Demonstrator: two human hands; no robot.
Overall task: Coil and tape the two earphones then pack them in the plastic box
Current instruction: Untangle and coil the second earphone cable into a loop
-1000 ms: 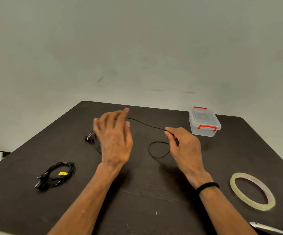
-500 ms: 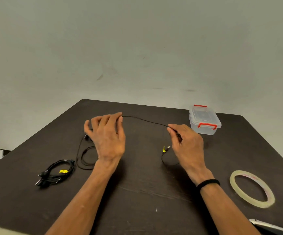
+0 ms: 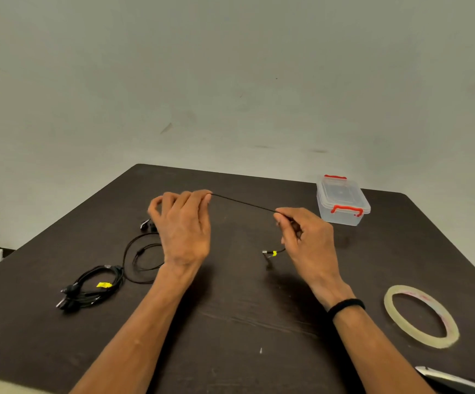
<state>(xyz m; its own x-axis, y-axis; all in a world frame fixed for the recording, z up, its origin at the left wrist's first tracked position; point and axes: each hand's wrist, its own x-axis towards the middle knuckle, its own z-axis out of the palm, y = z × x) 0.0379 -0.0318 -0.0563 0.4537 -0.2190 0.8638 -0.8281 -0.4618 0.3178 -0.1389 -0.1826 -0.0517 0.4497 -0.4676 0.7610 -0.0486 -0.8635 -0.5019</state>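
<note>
**Cord pulled taut for the next loop**

The left hand (image 3: 183,228) and right hand (image 3: 307,240) are each pinching the earphone cord (image 3: 244,203), now drawn straighter than a moment ago. The plug (image 3: 270,253) is dangling below the right pinch; loose loops are lying beneath the left. Coiling is barely starting.

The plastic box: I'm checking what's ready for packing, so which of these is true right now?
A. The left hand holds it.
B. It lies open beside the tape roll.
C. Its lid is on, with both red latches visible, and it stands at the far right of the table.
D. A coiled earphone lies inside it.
C: the plastic box stands closed with its red latches on, far right on the table, apart from both hands and the tape roll.
</note>
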